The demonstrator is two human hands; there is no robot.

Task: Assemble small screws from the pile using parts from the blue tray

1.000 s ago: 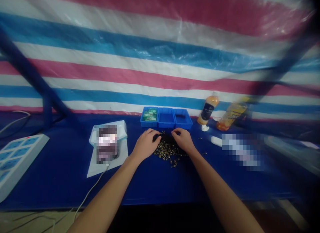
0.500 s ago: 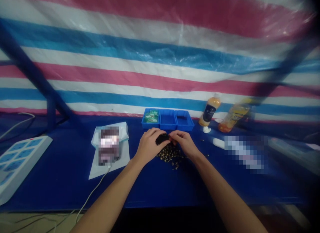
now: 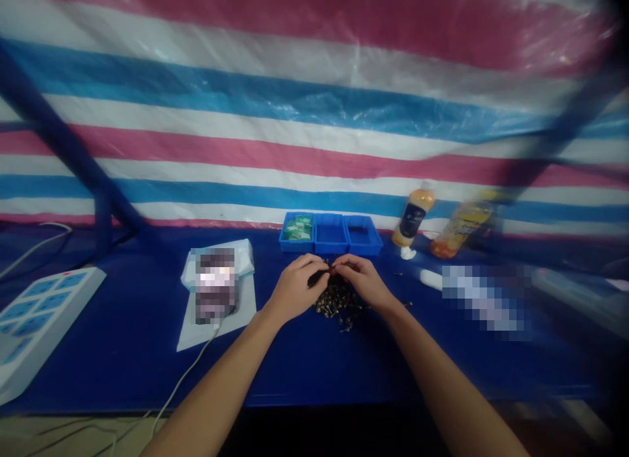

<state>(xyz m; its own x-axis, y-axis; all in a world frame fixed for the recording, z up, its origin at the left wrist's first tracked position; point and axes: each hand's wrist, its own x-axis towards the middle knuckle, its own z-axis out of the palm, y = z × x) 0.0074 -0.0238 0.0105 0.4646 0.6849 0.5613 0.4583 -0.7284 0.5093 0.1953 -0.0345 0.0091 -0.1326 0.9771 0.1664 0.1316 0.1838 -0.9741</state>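
My left hand [image 3: 297, 290] and my right hand [image 3: 362, 281] meet above the blue tabletop [image 3: 275, 372], their fingertips pinching a small dark item [image 3: 320, 275]. Most of that item is hidden by my fingers, so its exact kind cannot be settled. Just below both hands lies a loose pile of small brass-coloured screws [image 3: 339, 306], with a few strays further right. A blue three-compartment tray [image 3: 330, 233] stands just beyond my hands, holding green packets [image 3: 297, 230] on the left and a dark piece [image 3: 358, 229] on the right.
A white power strip [image 3: 44, 319] lies at the left. A pixelated object sits on white paper [image 3: 219, 329], with a white cable [image 3: 187, 372] running forward. Two bottles [image 3: 413, 216] [image 3: 462, 229] and a blurred object [image 3: 484, 298] stand right. Striped tarpaulin [image 3: 314, 149] hangs behind.
My hands have drawn closer together and lifted the dark item off the pile. It now shows smaller between my fingertips, and more of the screw pile shows below.
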